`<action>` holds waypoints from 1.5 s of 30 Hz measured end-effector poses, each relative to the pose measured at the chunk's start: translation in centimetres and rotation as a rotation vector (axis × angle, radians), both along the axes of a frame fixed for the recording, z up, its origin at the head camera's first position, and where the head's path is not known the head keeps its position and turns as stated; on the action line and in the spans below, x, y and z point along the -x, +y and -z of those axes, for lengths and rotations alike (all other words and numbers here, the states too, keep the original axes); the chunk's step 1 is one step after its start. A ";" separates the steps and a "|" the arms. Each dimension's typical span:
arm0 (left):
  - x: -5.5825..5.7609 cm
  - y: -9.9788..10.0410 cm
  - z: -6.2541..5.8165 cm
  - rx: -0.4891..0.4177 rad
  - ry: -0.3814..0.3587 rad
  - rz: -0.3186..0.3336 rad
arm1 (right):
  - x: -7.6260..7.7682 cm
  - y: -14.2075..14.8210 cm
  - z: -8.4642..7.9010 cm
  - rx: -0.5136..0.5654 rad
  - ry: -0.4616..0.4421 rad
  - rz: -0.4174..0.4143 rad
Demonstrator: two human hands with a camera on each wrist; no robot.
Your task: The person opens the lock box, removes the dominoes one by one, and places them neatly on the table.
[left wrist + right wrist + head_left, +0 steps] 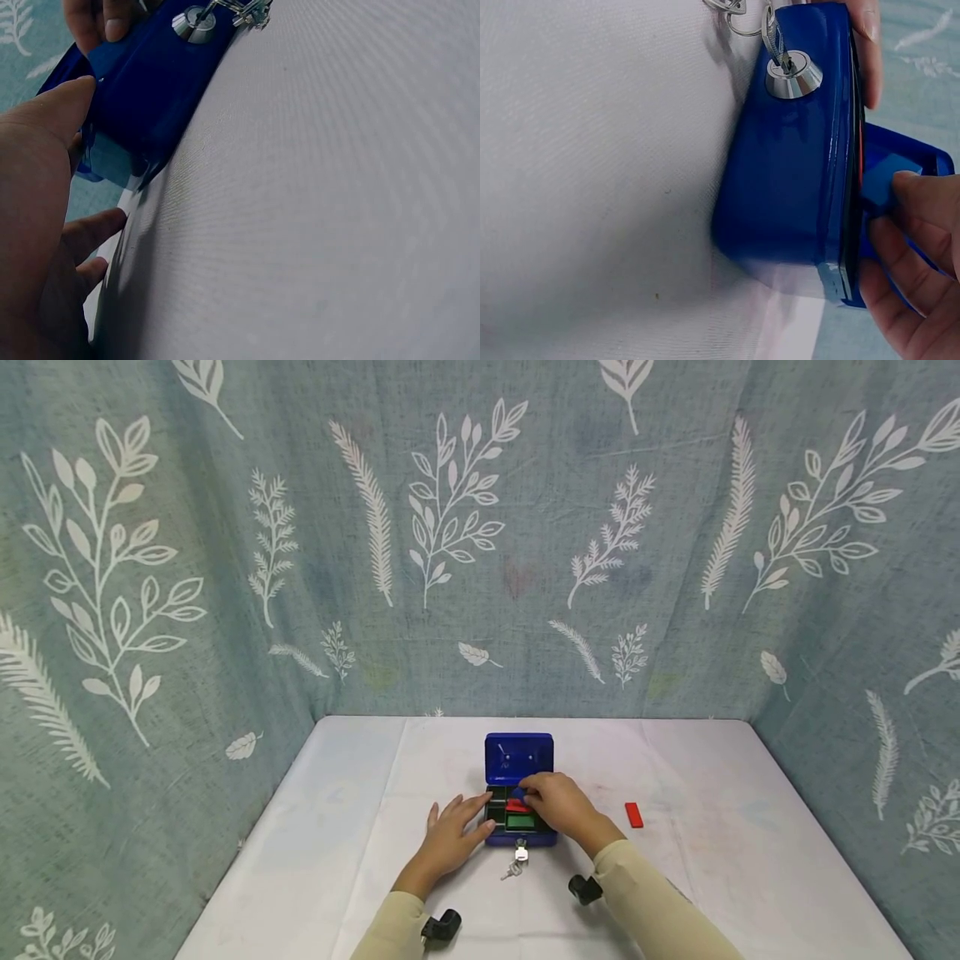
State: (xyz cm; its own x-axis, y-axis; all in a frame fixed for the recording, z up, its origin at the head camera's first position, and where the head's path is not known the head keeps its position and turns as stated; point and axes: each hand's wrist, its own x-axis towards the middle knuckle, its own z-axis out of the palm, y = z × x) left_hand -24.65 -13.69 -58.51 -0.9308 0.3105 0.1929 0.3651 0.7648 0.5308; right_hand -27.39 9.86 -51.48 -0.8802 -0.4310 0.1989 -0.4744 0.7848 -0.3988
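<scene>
A small blue cash box (pixel 542 841) stands on the table with its lid (pixel 519 750) raised. Inside is a black compartment tray (pixel 495 814) holding red pieces (pixel 516 806) and a green piece (pixel 520 821). Between thumb and fingers, my right hand (pixel 562 803) pinches a blue block (pixel 883 184) over the tray's back right part. My left hand (pixel 448 842) lies at the box's left side, fingers extended, its thumb touching the front rim. From the silver lock (pixel 795 79) on the front hangs a ring of keys (pixel 515 867).
A red block (pixel 633 815) lies on the white tablecloth (pixel 697 860) right of the box. Patterned curtain (pixel 517 577) surrounds the table's back and sides. Each wrist carries a black camera, such as the left one (pixel 444 927).
</scene>
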 end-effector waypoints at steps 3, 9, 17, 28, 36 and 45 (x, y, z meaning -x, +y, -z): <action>0.0 0.0 0.0 -0.001 -0.002 -0.004 | 0.0 0.1 0.1 0.018 0.009 -0.001; 0.0 0.0 -0.1 0.007 -0.004 -0.002 | -0.2 0.3 0.2 0.050 -0.012 0.025; -0.1 0.1 -0.1 0.008 -0.012 -0.007 | -0.2 0.7 0.8 0.142 -0.019 0.078; 0.0 0.1 0.0 0.019 -0.009 -0.014 | 0.0 1.3 1.2 0.283 -0.068 0.084; -0.1 0.1 0.0 0.019 -0.025 -0.010 | -0.2 1.6 1.2 0.321 -0.107 0.095; 0.0 0.1 -0.1 0.013 -0.015 -0.009 | -0.2 2.2 1.1 0.376 -0.154 0.145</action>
